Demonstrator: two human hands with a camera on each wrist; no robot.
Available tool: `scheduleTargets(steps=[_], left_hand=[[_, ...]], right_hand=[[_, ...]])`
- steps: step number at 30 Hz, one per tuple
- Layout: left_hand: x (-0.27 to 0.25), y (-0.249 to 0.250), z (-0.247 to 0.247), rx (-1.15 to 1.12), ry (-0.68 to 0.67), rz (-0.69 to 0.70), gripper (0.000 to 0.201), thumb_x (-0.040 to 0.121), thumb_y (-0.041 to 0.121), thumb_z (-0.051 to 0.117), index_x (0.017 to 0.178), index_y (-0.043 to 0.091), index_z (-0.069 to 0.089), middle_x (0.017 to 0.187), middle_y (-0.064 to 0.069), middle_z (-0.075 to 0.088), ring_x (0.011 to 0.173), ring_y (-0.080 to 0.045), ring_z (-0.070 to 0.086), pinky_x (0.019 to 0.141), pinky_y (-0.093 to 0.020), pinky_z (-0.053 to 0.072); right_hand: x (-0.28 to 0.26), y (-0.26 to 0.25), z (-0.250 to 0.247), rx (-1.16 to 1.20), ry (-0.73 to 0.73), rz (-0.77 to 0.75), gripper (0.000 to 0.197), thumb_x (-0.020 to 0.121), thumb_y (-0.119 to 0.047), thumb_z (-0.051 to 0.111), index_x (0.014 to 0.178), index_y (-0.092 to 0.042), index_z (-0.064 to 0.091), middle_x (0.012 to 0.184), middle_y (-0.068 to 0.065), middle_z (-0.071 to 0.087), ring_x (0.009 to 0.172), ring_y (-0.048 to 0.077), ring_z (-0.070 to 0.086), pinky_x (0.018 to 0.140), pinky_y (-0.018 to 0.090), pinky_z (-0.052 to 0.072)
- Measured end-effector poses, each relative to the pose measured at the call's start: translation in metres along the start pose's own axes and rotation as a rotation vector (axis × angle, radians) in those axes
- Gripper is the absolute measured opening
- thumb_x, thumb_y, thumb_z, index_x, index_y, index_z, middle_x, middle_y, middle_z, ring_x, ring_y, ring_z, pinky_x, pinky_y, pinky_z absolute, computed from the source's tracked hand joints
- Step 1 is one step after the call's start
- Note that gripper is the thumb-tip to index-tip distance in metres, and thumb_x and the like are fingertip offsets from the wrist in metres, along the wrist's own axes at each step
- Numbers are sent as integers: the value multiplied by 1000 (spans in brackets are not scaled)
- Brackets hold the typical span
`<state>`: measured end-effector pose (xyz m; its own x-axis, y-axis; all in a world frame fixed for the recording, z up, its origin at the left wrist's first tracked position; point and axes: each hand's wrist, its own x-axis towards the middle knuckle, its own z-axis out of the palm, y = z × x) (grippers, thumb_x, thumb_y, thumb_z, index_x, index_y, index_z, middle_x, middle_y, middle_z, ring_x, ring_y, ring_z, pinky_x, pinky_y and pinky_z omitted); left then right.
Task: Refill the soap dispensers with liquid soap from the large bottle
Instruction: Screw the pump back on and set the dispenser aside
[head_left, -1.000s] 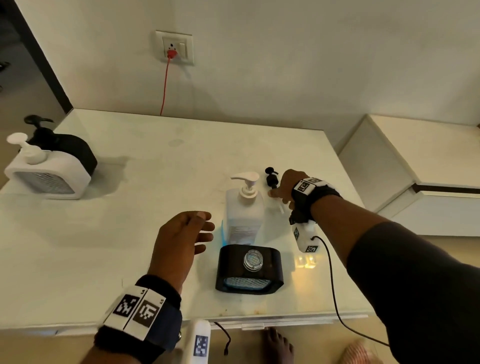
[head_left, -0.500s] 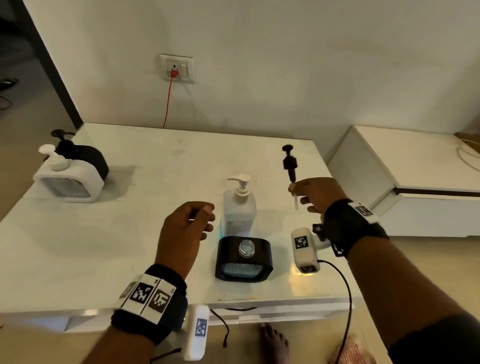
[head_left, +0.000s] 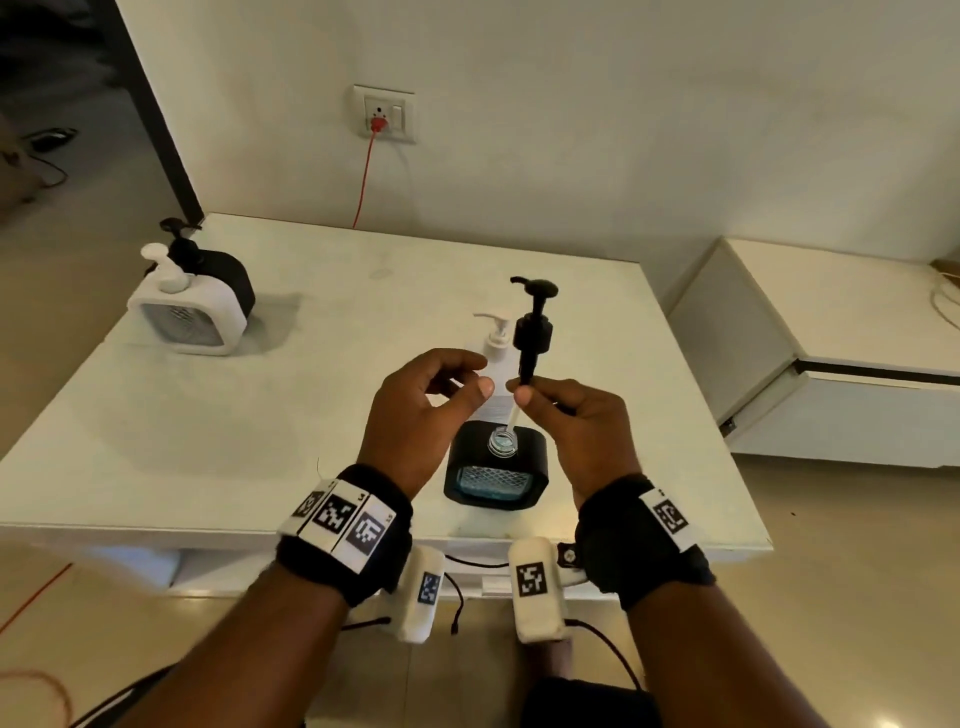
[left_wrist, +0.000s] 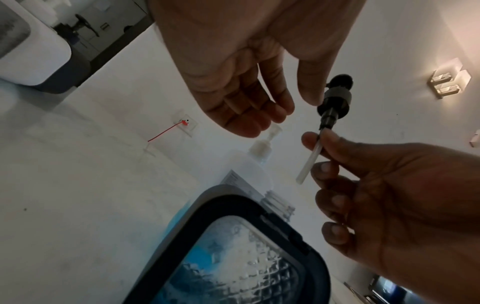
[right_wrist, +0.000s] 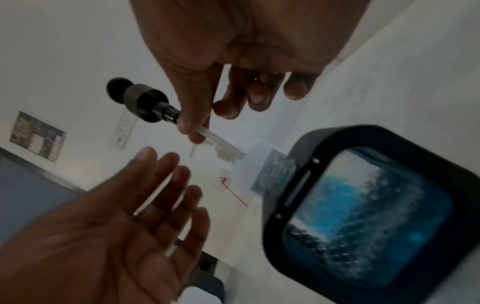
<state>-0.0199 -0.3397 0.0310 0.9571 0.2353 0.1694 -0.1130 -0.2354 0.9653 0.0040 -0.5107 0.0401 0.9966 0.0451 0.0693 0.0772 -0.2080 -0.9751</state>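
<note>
three dispensers (head_left: 496, 465), one large bottle (head_left: 496, 364)

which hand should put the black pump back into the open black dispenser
Right. The right hand already pinches the black pump by its clear tube, just above the black dispenser's open neck. The left hand hovers beside, holding nothing.

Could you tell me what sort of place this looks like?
Probably a room in a home: a plain white table against a bare wall, a wall socket with a red cord, and a low white cabinet beside it.
</note>
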Motion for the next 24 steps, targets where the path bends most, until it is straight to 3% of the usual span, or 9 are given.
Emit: scheduleTargets(steps=[4,6,8,11,13,15,18,22,24], left_hand=[[1,0,4,-73,-67,22,34,90,22,80,115,39,66,106,17,73,104,1,67,84,-21,57],[3,0,9,-132,-121,-5,37,86,24,82,116,38,67,108,14,76,111,-2,68,91,-29,59],[4,0,14,-167,-156,-26,35,82,29,78,115,35,70,107,11,78,109,-7,71,98,-39,58],[5,-5,17,-128,-146,0,24,85,21,80,107,31,74,104,10,79,104,-8,73,104,-44,55],[6,-10,18,-87,-159,3,23,88,14,80,108,24,76,106,11,79,107,-6,72,107,-42,53],[6,-14,18,-21,-190,-1,27,86,15,82,111,23,76,111,14,78,112,-4,69,109,-40,51],[4,-19,19,66,-240,-4,33,84,19,84,113,25,71,116,20,75,116,3,65,111,-33,47],[1,-25,24,240,-287,32,37,83,24,85,117,23,69,118,14,69,112,-3,62,98,-11,41],[0,-28,26,352,-305,84,37,83,22,85,116,17,70,111,7,62,105,-10,57,90,-12,41]], right_hand=[[-2,22,9,-90,2,9,13,85,-25,77,95,-34,78,91,0,72,88,19,69,82,40,56],[-2,29,13,-158,-16,18,12,85,-27,77,86,-39,77,91,2,69,88,22,68,83,46,55],[-2,33,15,-221,-40,46,10,84,-28,78,85,-37,76,93,3,64,89,22,66,84,46,54],[-4,34,12,-289,-90,49,14,84,-24,77,96,-32,78,94,1,61,90,20,63,84,42,53],[-6,32,6,-263,-90,19,26,83,-17,76,94,-40,74,94,-4,65,83,9,61,77,32,50],[-7,32,0,-240,-66,-3,36,81,-9,73,103,-37,72,98,-6,67,75,3,55,71,19,45],[-6,36,-3,-239,-38,14,43,80,0,64,112,-27,72,100,-7,69,72,5,54,70,20,47],[-6,39,-8,-372,-74,20,38,79,-6,66,112,-24,71,112,-6,66,88,10,57,70,13,39],[-6,41,-11,-481,-112,-35,41,75,-18,68,115,-27,69,114,-8,62,98,9,52,77,9,33]])
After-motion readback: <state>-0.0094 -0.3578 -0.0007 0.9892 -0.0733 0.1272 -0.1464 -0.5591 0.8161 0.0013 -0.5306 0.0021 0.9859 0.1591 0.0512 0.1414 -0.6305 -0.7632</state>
